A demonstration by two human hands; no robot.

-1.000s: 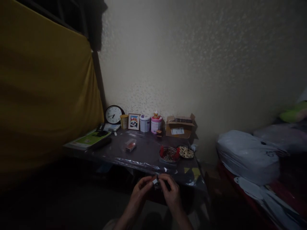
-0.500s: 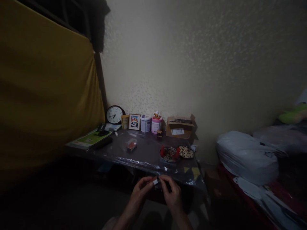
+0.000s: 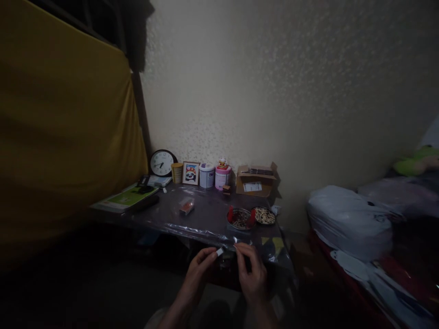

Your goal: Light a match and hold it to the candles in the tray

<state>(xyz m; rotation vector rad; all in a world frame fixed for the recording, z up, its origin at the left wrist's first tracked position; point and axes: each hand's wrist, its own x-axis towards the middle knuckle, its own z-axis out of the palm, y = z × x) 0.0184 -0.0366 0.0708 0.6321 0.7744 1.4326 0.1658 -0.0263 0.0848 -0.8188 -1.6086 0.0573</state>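
Note:
My left hand [image 3: 200,265] pinches a small matchbox [image 3: 220,252] between thumb and fingers, its pale end facing right. Just right of it, my right hand [image 3: 252,269] is closed in a pinch; a tiny pale tip shows at the fingertips, too small to name. Both hands are in front of the table's near edge, a little apart. Beyond them on the table stand a round dish [image 3: 241,220] of small dark bits with red upright pieces at its sides, and a second dish [image 3: 264,215] full of pale short sticks.
On the plastic-covered table [image 3: 202,224] lies a clear-wrapped orange pack [image 3: 187,206]. A small brown stack [image 3: 226,189], an open carton [image 3: 255,180], tins [image 3: 206,176], a picture frame [image 3: 191,173] and a clock [image 3: 162,163] line the wall. White bags [image 3: 346,219] lie at right.
My right hand has drawn away from the matchbox to the right, leaving a gap between the hands. My left hand still holds the matchbox. The view has shifted slightly.

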